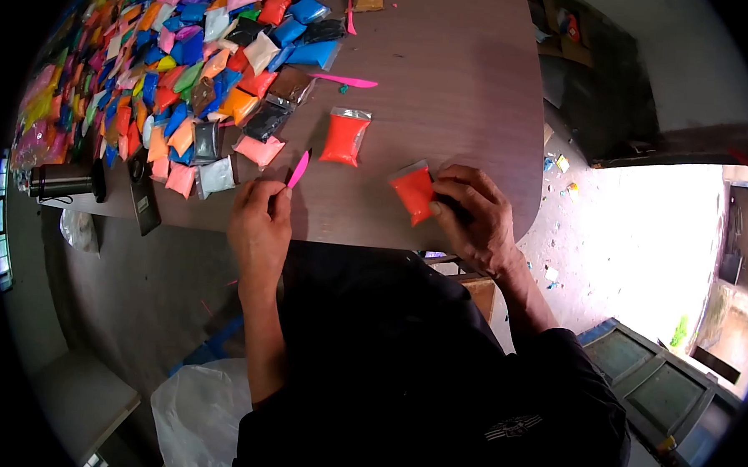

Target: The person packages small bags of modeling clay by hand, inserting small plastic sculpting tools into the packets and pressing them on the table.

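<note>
W/ 12 o'clock = far side, we sat at the near edge of the brown tabletop (459, 91), which ran along just on the 6 o'clock side of both hands. Its rounded R corner was near our R hand (481, 217), at abt 3 o'clock; the R edge ran off from there twd 1. Most room to move was plain brown surface at 12 to 1 from that hand. On the L, a packet pile (210, 64) crowded in at 11 from our L hand (258, 216), w/ a peach pkt (259, 150) just beyond at 12.

Containers: our R thumb & fingers were pinched on the R side of a held red pkt (413, 195), tilted, red fill showing thru the clear wrap. A loose red pkt (345, 138), also full, lay at 10 from it, apart from the pile. Pile pkts held blue, orange, black, white etc. We couldn't tell what the black flask (63, 182), at 9 from our L hand, had inside.

Our L thumb & fingertips were nearly closed, gripping the near end of a pink tool (299, 169) that pointed to abt 1. Another pink strip (347, 80) lay at 12 from the loose pkt.
</note>
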`<act>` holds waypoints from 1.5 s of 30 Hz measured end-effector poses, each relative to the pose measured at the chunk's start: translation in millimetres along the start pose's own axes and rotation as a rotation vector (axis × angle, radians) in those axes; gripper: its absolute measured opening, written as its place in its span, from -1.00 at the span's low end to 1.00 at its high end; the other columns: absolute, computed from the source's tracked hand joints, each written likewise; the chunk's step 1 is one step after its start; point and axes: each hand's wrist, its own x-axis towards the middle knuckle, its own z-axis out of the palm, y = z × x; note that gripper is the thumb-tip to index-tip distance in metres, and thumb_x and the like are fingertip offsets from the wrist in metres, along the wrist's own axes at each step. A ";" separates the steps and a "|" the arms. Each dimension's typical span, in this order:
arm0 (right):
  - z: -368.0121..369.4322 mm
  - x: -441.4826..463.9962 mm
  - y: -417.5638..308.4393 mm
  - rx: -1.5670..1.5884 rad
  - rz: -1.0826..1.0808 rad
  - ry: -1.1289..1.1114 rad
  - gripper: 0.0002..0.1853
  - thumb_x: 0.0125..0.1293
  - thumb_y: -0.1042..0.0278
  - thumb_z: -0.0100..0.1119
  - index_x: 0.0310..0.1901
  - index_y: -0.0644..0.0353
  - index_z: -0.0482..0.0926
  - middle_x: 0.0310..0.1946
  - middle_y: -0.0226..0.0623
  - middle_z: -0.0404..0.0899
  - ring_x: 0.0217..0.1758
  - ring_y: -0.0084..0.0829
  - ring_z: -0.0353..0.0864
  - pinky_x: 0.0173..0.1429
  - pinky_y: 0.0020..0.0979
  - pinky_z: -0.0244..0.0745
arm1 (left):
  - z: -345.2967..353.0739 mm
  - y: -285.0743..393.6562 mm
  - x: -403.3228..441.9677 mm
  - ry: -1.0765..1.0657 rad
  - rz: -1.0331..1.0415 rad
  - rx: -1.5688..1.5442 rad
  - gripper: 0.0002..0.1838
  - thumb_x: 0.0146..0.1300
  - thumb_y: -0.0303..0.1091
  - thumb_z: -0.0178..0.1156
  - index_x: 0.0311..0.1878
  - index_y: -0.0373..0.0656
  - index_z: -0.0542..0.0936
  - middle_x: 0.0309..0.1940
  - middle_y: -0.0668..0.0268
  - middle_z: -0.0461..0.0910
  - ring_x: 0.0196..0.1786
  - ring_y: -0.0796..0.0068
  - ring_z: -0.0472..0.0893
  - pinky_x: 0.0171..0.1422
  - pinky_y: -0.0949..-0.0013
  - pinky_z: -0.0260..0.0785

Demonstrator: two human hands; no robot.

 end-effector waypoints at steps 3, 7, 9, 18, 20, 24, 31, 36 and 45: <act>-0.6 -3.8 -0.6 -0.033 -0.056 -0.021 -0.65 0.17 0.56 0.51 0.01 0.20 0.71 0.07 -0.13 0.67 0.03 -0.11 0.74 0.03 -0.21 0.70 | -1.1 -0.3 -0.5 -0.020 0.008 0.003 -0.90 0.37 -0.41 0.36 -0.19 -0.20 0.63 -0.23 0.13 0.62 -0.17 -0.03 0.65 -0.11 0.02 0.49; 1.2 -5.8 1.4 -0.063 -0.115 -0.045 -0.58 0.06 0.51 0.57 0.02 0.16 0.72 0.06 -0.17 0.67 0.02 -0.11 0.74 0.04 -0.18 0.70 | 0.0 -3.1 -4.3 0.006 0.079 0.058 -0.89 0.40 -0.46 0.33 -0.14 -0.23 0.59 -0.25 0.06 0.61 -0.20 -0.08 0.64 -0.15 0.00 0.47; 0.7 -4.1 0.6 -0.073 -0.126 -0.048 -0.56 0.05 0.49 0.58 0.02 0.16 0.73 0.06 -0.18 0.67 0.01 -0.12 0.73 0.04 -0.19 0.70 | -3.4 1.1 -9.8 0.003 0.059 0.005 -0.90 0.42 -0.47 0.31 -0.12 -0.22 0.58 -0.28 0.06 0.62 -0.23 -0.05 0.66 -0.18 0.03 0.49; 2.2 -1.1 -6.5 -0.169 -0.149 -0.128 -0.54 0.00 0.42 0.61 0.01 0.08 0.76 0.07 -0.31 0.69 0.02 -0.20 0.72 0.05 -0.22 0.70 | 28.5 71.2 -33.6 -0.222 0.061 -0.459 -0.85 0.41 -0.55 0.27 0.01 -0.20 0.62 -0.26 0.05 0.69 -0.21 -0.07 0.73 -0.14 0.09 0.58; 2.0 -1.2 -6.4 -0.193 -0.167 -0.136 -0.54 0.00 0.41 0.63 0.01 0.07 0.77 0.07 -0.33 0.70 0.02 -0.21 0.73 0.05 -0.22 0.71 | 42.0 78.5 -30.9 -0.163 0.114 -0.480 -0.82 0.38 -0.56 0.29 0.01 -0.21 0.64 -0.26 0.07 0.68 -0.21 -0.08 0.71 -0.14 0.06 0.58; 2.1 -4.2 -2.7 -0.218 -0.189 -0.165 -0.55 0.01 0.40 0.63 0.01 0.08 0.77 0.06 -0.36 0.71 0.00 -0.24 0.73 0.03 -0.25 0.72 | 49.7 79.2 -28.6 -0.159 0.200 -0.432 -0.83 0.35 -0.55 0.32 -0.02 -0.19 0.66 -0.28 0.10 0.66 -0.24 -0.05 0.71 -0.17 0.10 0.58; -5.4 -15.6 2.0 -0.219 -0.244 -0.150 -0.56 -0.01 0.45 0.64 -0.03 0.15 0.77 0.03 -0.33 0.70 -0.09 -0.25 0.70 -0.02 -0.28 0.71 | 59.7 87.1 -25.9 -0.129 0.217 -0.399 -0.87 0.33 -0.53 0.40 -0.09 -0.20 0.68 -0.29 0.15 0.65 -0.30 0.04 0.68 -0.23 0.18 0.53; -11.2 -22.2 1.0 -0.224 -0.249 -0.132 -0.53 -0.04 0.47 0.65 0.00 0.19 0.77 0.02 -0.29 0.68 -0.08 -0.25 0.71 -0.02 -0.28 0.71 | 65.9 94.8 -13.9 -0.185 0.248 -0.332 -0.91 0.34 -0.51 0.39 -0.13 -0.19 0.67 -0.30 0.15 0.64 -0.30 -0.01 0.66 -0.23 0.14 0.53; -9.4 -27.0 6.4 -0.222 -0.275 -0.099 -0.57 -0.01 0.50 0.55 -0.02 0.16 0.77 0.03 -0.31 0.69 -0.05 -0.28 0.71 0.02 -0.31 0.68 | 71.3 102.0 6.6 -0.196 0.302 -0.289 -0.91 0.39 -0.40 0.31 -0.24 -0.16 0.61 -0.31 0.21 0.62 -0.27 -0.01 0.67 -0.24 0.05 0.55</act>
